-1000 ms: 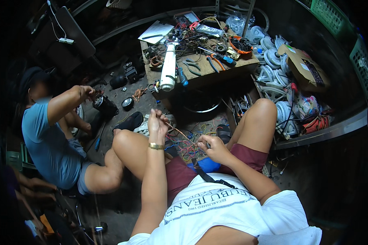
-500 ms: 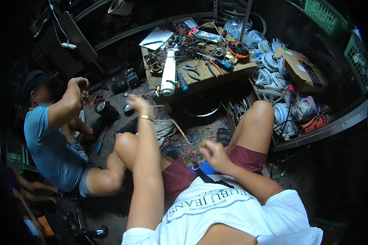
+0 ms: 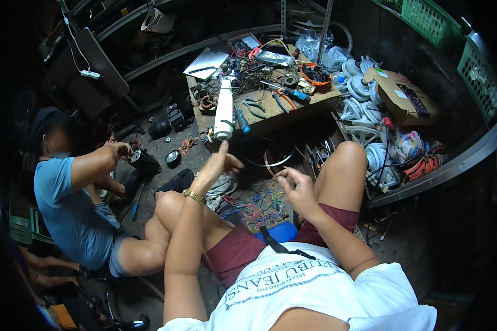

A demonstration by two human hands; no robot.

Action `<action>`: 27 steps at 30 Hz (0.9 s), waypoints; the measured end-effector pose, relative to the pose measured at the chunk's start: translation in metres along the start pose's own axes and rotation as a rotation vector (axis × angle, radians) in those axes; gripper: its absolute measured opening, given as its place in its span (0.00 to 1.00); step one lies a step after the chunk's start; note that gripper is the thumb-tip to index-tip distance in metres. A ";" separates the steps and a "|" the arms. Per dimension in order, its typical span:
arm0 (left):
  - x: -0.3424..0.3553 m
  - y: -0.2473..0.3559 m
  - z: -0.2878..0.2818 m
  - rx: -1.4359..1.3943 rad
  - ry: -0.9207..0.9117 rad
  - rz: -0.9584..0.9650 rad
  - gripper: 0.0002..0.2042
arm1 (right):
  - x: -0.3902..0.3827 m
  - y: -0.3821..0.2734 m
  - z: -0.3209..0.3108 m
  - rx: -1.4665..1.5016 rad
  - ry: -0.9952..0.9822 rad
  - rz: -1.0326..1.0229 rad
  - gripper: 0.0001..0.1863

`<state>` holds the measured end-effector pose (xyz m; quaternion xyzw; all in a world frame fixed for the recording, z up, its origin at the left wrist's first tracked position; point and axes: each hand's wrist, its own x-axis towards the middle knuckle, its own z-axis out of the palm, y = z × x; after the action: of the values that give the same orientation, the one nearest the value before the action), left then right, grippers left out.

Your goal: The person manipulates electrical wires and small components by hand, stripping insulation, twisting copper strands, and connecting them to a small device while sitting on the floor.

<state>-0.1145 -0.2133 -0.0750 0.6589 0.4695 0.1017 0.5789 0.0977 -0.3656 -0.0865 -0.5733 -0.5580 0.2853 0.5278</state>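
Note:
My left hand (image 3: 220,165), with a gold-coloured watch at the wrist, is raised just below the near end of a long white cylinder (image 3: 225,110) on the bench. Its thumb stands apart from its fingers, and I see nothing in it. Over my lap, my right hand (image 3: 296,188) has its thumb and forefinger drawn together at the lower end of a copper-coloured wire (image 3: 268,163). Part of that wire is lost against the dark space under the bench. Several coloured wires (image 3: 262,207) lie tangled on the floor between my legs.
The wooden bench (image 3: 270,107) carries pliers (image 3: 254,108), a screwdriver (image 3: 295,95), loose wires and an orange bowl (image 3: 316,74). White wheel-like parts (image 3: 359,87) and a cardboard box (image 3: 400,99) are heaped at right. A co-worker (image 3: 77,187) sits at left beside a dark motor-like part (image 3: 144,162).
My left hand has moved right and down, toward the middle. My right hand has risen and shifted right. The wire, earlier stretched between both hands, now shows near the right one. The co-worker's arm has lowered.

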 end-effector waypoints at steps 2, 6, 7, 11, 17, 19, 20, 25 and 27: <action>-0.011 0.003 0.028 -0.539 -0.245 0.012 0.36 | -0.009 -0.008 0.008 -0.138 -0.098 -0.025 0.06; -0.017 0.017 0.067 -0.981 -0.133 0.078 0.23 | -0.032 0.002 0.014 -0.288 -0.282 -0.193 0.06; -0.018 0.018 0.074 -1.039 -0.111 0.110 0.20 | -0.037 0.007 0.017 -0.287 -0.305 -0.192 0.06; -0.033 0.022 0.093 -0.811 -0.119 0.374 0.09 | -0.027 0.012 0.007 0.389 -0.314 0.367 0.13; -0.056 0.021 0.114 -0.657 -0.203 0.392 0.11 | 0.022 0.003 -0.004 0.851 -0.242 0.541 0.20; -0.061 0.019 0.115 -0.623 -0.163 0.365 0.11 | 0.029 0.000 -0.003 0.830 -0.219 0.576 0.19; -0.062 0.018 0.116 -0.580 -0.133 0.432 0.10 | 0.028 0.002 -0.002 0.823 -0.227 0.607 0.18; -0.070 0.021 0.114 -0.503 -0.051 0.565 0.08 | 0.017 0.012 0.001 0.968 -0.357 0.780 0.18; -0.067 0.013 0.115 -0.496 -0.055 0.575 0.06 | 0.017 0.011 0.003 1.081 -0.354 0.842 0.18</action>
<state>-0.0658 -0.3378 -0.0721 0.6059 0.2107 0.3529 0.6811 0.1027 -0.3467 -0.0929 -0.3429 -0.1462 0.7913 0.4846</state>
